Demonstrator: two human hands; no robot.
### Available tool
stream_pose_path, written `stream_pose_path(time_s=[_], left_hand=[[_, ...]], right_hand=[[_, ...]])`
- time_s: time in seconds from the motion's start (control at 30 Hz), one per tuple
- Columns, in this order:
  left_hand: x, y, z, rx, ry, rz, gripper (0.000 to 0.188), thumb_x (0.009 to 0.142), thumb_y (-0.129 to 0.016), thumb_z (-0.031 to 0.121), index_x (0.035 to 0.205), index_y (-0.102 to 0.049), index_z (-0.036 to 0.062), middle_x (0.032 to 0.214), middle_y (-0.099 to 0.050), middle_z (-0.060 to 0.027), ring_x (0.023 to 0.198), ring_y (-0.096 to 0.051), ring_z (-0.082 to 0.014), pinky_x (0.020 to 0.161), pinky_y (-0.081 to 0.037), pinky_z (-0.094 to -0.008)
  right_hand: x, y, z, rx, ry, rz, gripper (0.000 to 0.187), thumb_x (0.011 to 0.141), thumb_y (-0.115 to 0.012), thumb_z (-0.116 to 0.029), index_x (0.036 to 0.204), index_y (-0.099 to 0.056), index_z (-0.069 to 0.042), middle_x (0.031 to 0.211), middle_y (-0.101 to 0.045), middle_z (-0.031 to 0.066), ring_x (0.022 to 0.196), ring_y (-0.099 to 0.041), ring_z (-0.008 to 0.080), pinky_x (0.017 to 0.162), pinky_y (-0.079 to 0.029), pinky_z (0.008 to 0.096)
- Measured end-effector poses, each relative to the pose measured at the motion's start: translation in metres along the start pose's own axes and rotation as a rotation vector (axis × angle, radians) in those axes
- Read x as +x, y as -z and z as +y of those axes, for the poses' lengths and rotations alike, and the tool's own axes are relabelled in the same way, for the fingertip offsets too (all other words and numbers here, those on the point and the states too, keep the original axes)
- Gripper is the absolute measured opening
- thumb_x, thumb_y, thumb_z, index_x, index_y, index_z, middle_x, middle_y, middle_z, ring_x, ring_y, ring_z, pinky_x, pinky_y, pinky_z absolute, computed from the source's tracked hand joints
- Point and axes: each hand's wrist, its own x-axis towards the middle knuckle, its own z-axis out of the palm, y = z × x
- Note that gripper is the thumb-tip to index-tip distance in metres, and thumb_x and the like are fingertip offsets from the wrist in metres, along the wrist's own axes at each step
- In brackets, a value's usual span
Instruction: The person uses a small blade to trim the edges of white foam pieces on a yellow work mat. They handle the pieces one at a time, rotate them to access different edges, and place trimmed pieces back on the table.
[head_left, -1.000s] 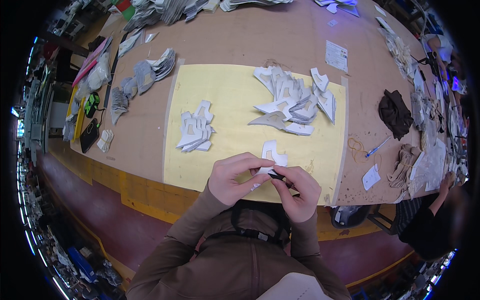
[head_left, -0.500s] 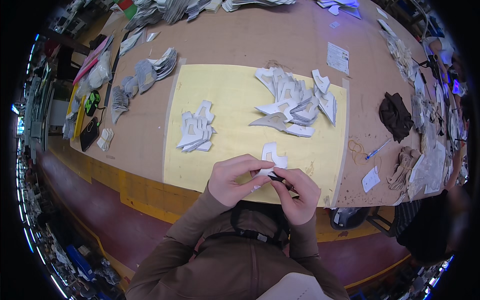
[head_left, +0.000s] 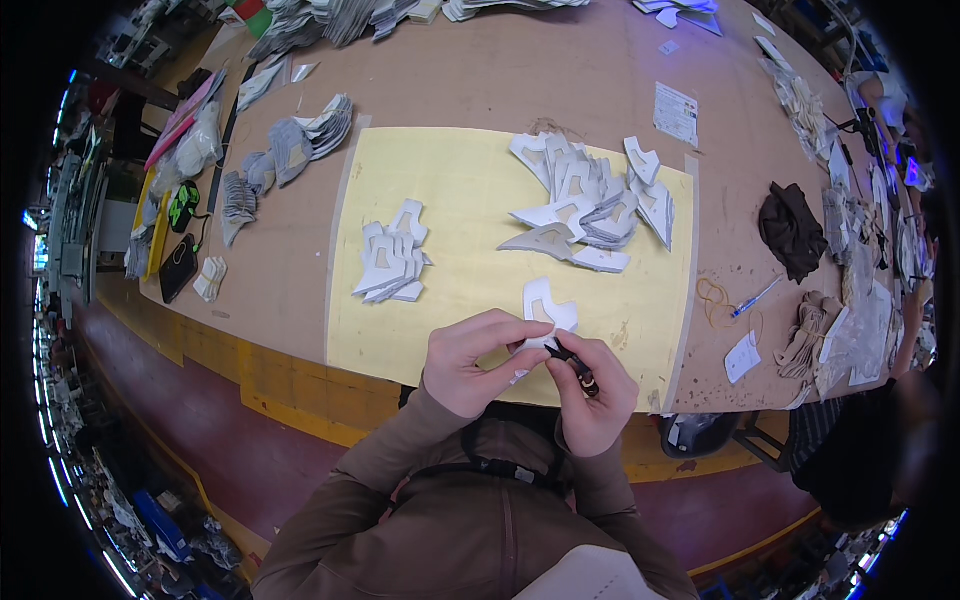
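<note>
My left hand (head_left: 468,358) pinches a white cut-out piece (head_left: 546,304) between thumb and fingers, over the near edge of a yellow sheet (head_left: 465,310). Part of the piece stands up beyond my fingertips; its lower part is hidden by them. My right hand (head_left: 597,392) grips small black snips (head_left: 575,368), whose dark tip touches or nearly touches the piece's lower edge. On the sheet, a small stack of similar white pieces (head_left: 391,262) lies to the left. A larger fanned pile of white and grey pieces (head_left: 585,205) lies at the far right.
Bundles of grey pieces (head_left: 292,152) lie left of the sheet, near a black phone (head_left: 179,268). To the right are a dark cloth (head_left: 791,232), a pen (head_left: 757,297) and a white tag (head_left: 742,358). Another person's arm (head_left: 912,335) shows at the far right.
My right hand has turned slightly, so more of the black snips shows between its fingers. The white piece has shifted a little in my left hand; the piles stay put.
</note>
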Motion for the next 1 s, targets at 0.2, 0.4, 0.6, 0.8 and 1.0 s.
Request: stream_pose_path(time_s=[0.2,0.4,0.6,0.8,1.0], left_hand=[[0.004,0.005,0.004,0.039,0.011,-0.044,0.032,0.081,-0.072,0.001,0.113,-0.067,0.0012,0.091,-0.068,-0.0115,0.073,-0.064,-0.0155,0.067,-0.051,-0.0269],[0.007,0.012,0.007,0.105,0.043,-0.124,0.032,0.081,-0.071,0.001,0.113,-0.068,0.0022,0.088,-0.068,-0.0106,0.071,-0.062,-0.0154,0.064,-0.050,-0.0268],[0.007,0.011,0.008,0.099,0.056,-0.101,0.032,0.080,-0.072,-0.001,0.112,-0.069,0.0010,0.085,-0.068,-0.0100,0.069,-0.061,-0.0142,0.064,-0.048,-0.0257],[0.005,0.007,0.005,0.005,0.089,-0.073,0.033,0.080,-0.071,-0.004,0.113,-0.068,-0.0005,0.087,-0.067,-0.0108,0.073,-0.060,-0.0132,0.066,-0.048,-0.0255],[0.006,0.004,0.006,0.022,0.077,-0.044,0.033,0.080,-0.072,-0.003,0.112,-0.068,-0.0007,0.090,-0.068,-0.0115,0.075,-0.061,-0.0133,0.067,-0.048,-0.0252]], right_hand=[[0.002,-0.001,0.003,-0.046,0.127,0.008,0.033,0.076,-0.071,0.008,0.108,-0.068,0.000,0.085,-0.065,0.0106,0.068,-0.062,0.0173,0.059,-0.049,0.0268],[0.007,0.005,0.008,-0.072,0.189,-0.069,0.032,0.075,-0.071,0.009,0.106,-0.070,-0.001,0.085,-0.064,0.0104,0.070,-0.063,0.0198,0.059,-0.050,0.0287],[0.007,0.007,0.011,-0.122,0.236,-0.110,0.029,0.078,-0.068,0.008,0.105,-0.071,-0.002,0.086,-0.062,0.0094,0.069,-0.060,0.0189,0.060,-0.048,0.0275],[0.002,0.001,0.008,0.092,0.042,-0.084,0.023,0.084,-0.064,0.007,0.105,-0.069,0.000,0.084,-0.060,0.0085,0.072,-0.057,0.0145,0.063,-0.046,0.0244],[-0.004,-0.002,0.017,0.532,-0.304,-0.101,0.022,0.090,-0.059,0.004,0.111,-0.065,0.002,0.084,-0.058,0.0049,0.069,-0.050,0.0107,0.062,-0.041,0.0221]])
